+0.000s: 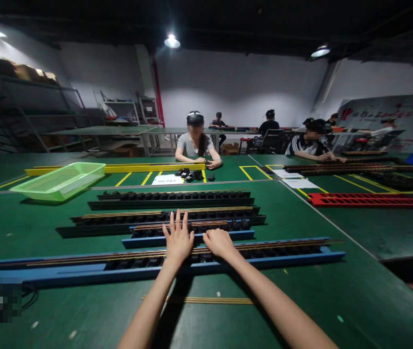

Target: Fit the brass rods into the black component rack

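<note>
Bench (311, 303) carries the lot. Landmark: long rail (137, 275), the blue one crossing in front. Two dark rails (170, 204) lie well beyond it, roughly parallel. Basket (46, 193) is farther off, beyond the long rail's left part. Short rail (198, 239), also blue, sits just beyond the long rail's middle; I read that as the piece being worked.

Doing it well, my take: both forearms (150, 300) cross above the long rail, so keep them lifted or they'll nudge what's in it. Steady the short rail, use light even pressure, keep everything lined up lengthwise.

Left hand (178, 244): reaches past the long rail, over the short rail. Fingers spread and straight, grasping nothing I can see; contact unclear. Right hand (220, 241): above the short rail's near wall, by the long rail's far side. Fingers curled in, tips hidden; can't tell if they grip anything.

Brass rods (210, 223) lie lengthwise along the short rail. Left fingers cross over them; right fingers are just on the near side. Loose rods (210, 300): on the long rail's near side. Blocks (243, 224), black: in the short rail, clearest right of both hands.
</note>
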The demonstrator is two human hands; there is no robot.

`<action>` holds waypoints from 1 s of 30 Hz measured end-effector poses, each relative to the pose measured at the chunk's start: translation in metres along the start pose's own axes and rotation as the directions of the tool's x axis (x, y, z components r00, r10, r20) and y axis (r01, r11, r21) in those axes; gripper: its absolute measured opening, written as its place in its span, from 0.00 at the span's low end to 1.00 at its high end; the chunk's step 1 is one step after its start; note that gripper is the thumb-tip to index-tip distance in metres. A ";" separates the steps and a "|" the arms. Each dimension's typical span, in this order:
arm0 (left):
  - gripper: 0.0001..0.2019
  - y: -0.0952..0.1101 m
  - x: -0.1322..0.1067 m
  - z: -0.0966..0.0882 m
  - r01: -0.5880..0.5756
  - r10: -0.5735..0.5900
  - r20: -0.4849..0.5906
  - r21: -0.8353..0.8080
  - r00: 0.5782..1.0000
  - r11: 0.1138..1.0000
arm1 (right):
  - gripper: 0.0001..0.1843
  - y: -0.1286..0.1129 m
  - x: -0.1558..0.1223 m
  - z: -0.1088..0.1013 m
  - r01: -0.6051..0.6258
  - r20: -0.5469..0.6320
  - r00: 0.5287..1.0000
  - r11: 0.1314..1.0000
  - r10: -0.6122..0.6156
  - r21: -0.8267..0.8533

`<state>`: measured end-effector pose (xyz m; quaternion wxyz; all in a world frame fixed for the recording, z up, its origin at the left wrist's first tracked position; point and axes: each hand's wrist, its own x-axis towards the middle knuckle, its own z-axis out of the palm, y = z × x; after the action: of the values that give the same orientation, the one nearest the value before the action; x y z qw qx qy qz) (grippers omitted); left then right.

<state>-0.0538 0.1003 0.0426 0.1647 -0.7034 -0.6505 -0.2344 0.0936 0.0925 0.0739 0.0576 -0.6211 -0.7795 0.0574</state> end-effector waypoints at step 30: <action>0.28 0.036 0.004 0.003 -0.023 0.022 -0.014 -0.099 1.000 0.995 | 0.28 -0.001 -0.002 -0.004 0.020 -0.003 1.000 0.999 -0.020 -0.029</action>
<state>-0.0180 0.1014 0.0448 0.1364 -0.7165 -0.6291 -0.2688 0.0937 0.0907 0.0782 0.0505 -0.6140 -0.7864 0.0444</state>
